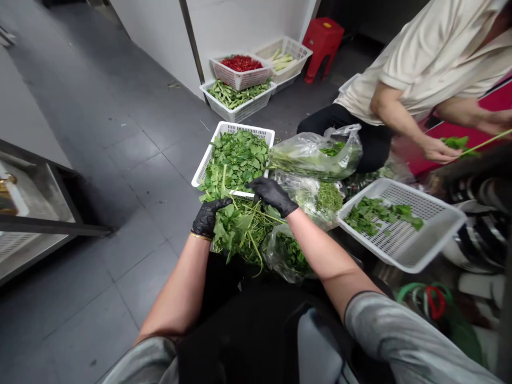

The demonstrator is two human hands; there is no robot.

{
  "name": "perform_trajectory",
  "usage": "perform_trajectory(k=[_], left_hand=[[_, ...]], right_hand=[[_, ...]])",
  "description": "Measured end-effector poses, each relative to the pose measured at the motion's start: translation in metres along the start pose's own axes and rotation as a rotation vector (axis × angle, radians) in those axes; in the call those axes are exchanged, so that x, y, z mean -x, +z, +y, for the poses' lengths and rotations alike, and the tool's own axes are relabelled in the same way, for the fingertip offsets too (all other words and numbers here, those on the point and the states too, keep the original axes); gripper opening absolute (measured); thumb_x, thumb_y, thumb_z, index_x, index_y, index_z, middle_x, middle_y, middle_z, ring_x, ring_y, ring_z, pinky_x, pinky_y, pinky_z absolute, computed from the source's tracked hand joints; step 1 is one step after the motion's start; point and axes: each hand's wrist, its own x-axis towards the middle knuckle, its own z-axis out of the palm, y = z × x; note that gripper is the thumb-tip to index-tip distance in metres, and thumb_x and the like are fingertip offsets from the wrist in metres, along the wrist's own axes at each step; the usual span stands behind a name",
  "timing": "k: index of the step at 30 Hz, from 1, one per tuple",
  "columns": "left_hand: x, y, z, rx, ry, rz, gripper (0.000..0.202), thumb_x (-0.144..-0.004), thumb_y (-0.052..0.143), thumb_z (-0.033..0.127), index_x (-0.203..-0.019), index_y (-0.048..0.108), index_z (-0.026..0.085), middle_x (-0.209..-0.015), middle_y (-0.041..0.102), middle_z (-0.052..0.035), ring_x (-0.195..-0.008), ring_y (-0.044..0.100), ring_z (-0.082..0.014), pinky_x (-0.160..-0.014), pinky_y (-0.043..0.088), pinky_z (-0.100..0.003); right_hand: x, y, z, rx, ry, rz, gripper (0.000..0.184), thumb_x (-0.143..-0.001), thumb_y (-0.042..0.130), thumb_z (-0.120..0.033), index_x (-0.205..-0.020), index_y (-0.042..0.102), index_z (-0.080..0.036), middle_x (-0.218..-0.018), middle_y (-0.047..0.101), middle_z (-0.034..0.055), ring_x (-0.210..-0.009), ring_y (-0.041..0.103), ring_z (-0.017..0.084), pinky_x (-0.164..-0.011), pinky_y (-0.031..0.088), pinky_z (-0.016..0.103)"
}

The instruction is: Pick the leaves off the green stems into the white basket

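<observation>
Light Grip, Low Lift

My black-gloved left hand is gripping leafy green stems just below the white plastic basket's near rim; whether my black-gloved right hand is pinching, I can't tell. Gentleness should be sparing leaves.

Two black-gloved hands work at a heap of leafy stems: the left hand at its left side, the right hand by the near rim of a white basket piled with leaves. Right of that lies a clear plastic bag of greens, and farther right a second basket holds fewer leaves. Red chillies sit at the far side; a co-worker at far right holds a green stem.
</observation>
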Motion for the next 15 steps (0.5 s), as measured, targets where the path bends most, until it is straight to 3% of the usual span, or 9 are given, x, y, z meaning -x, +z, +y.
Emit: perform_trajectory(k=[2,3,8,12,15], left_hand=[[0.004,0.009,0.004,0.071,-0.046,-0.053,0.03,-0.062,0.083,0.044,-0.076,0.079,0.018,-0.085,0.079,-0.0095,-0.099,0.073,-0.0356,-0.089,0.06,-0.05],[0.005,0.013,0.005,0.092,-0.058,-0.076,0.03,-0.059,0.085,0.043,-0.076,0.079,0.018,-0.085,0.079,-0.0089,-0.099,0.073,-0.0352,-0.09,0.06,-0.049],[0.008,0.028,0.009,0.261,-0.176,-0.085,0.036,-0.055,0.09,0.037,-0.083,0.08,0.018,-0.085,0.079,-0.0066,-0.091,0.075,-0.0287,-0.086,0.061,-0.042],[0.01,0.03,0.017,0.341,-0.248,-0.013,0.037,-0.05,0.091,0.037,-0.078,0.079,0.016,-0.079,0.077,-0.0056,-0.064,0.069,-0.0197,-0.067,0.06,-0.034],[0.016,0.037,0.025,0.362,-0.226,-0.025,0.037,-0.049,0.093,0.036,-0.077,0.078,0.017,-0.077,0.077,-0.0057,-0.07,0.071,-0.0229,-0.066,0.059,-0.035]], right_hand=[[0.016,0.011,-0.009,-0.006,0.004,-0.204,0.034,-0.081,0.074,-0.042,-0.103,0.077,-0.016,-0.06,0.067,-0.0009,-0.047,0.051,0.01,-0.046,0.033,0.021],[0.022,0.017,-0.012,-0.049,-0.01,-0.227,0.037,-0.078,0.076,-0.046,-0.101,0.077,-0.016,-0.063,0.068,-0.0006,-0.049,0.052,0.01,-0.047,0.034,0.021],[0.02,0.028,-0.016,-0.253,-0.166,0.031,0.043,-0.067,0.082,-0.055,-0.068,0.07,-0.014,-0.06,0.064,-0.0009,-0.051,0.048,0.008,-0.05,0.037,0.023],[0.016,0.01,-0.02,-0.308,-0.212,0.128,0.045,-0.07,0.079,-0.058,-0.072,0.075,-0.013,-0.067,0.07,0.0036,-0.049,0.045,0.007,-0.048,0.037,0.023],[0.017,0.009,-0.021,-0.259,-0.2,0.104,0.046,-0.071,0.078,-0.059,-0.07,0.075,-0.013,-0.064,0.068,0.0031,-0.048,0.044,0.007,-0.048,0.038,0.023]])
